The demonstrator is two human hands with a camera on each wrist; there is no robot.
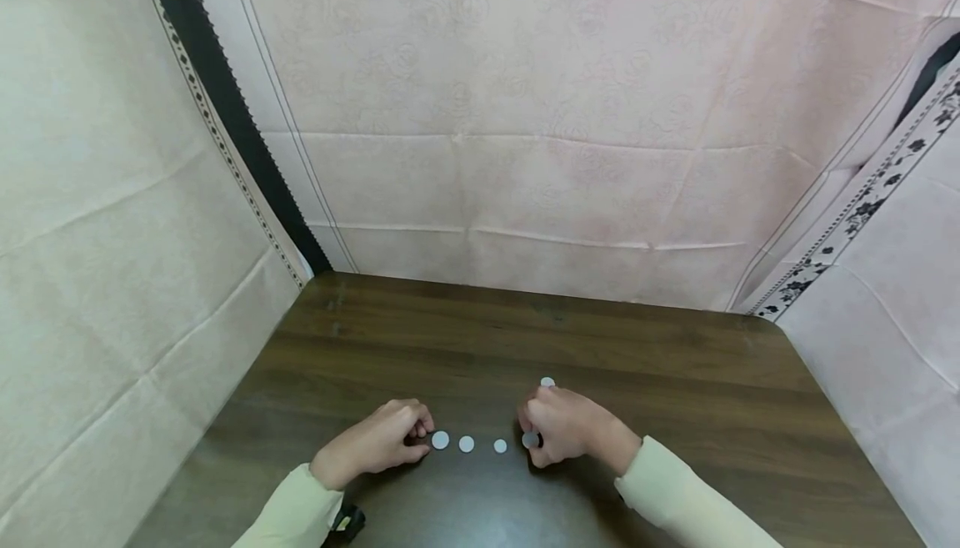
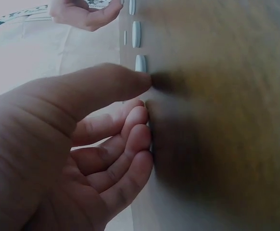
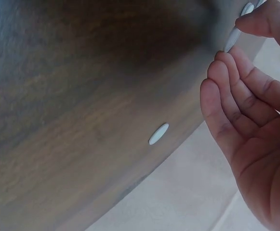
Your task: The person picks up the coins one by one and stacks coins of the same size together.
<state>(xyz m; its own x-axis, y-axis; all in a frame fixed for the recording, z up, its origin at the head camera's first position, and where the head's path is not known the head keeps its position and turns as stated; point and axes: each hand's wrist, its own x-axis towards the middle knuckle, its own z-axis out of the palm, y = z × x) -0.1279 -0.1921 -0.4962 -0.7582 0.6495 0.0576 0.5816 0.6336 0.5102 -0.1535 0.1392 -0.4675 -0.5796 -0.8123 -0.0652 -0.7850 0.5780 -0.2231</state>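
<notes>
Several small round white discs lie on the brown table. Between the hands are a left disc (image 1: 440,439), a middle disc (image 1: 467,444) and a smaller disc (image 1: 500,445), roughly in a row. My right hand (image 1: 566,427) pinches another white disc (image 3: 233,39) between thumb and fingertips at the row's right end, low at the tabletop. Just beyond that hand lies one more disc (image 1: 547,382), partly covered by it in the head view. My left hand (image 1: 382,439) rests beside the left disc, fingers loosely bent and thumb apart from them, holding nothing.
The wooden table (image 1: 450,331) ends at a far edge against a pale hanging cloth (image 1: 525,114). More cloth (image 1: 112,239) hangs along the left side and the right side. A black band (image 1: 247,123) runs down the left corner.
</notes>
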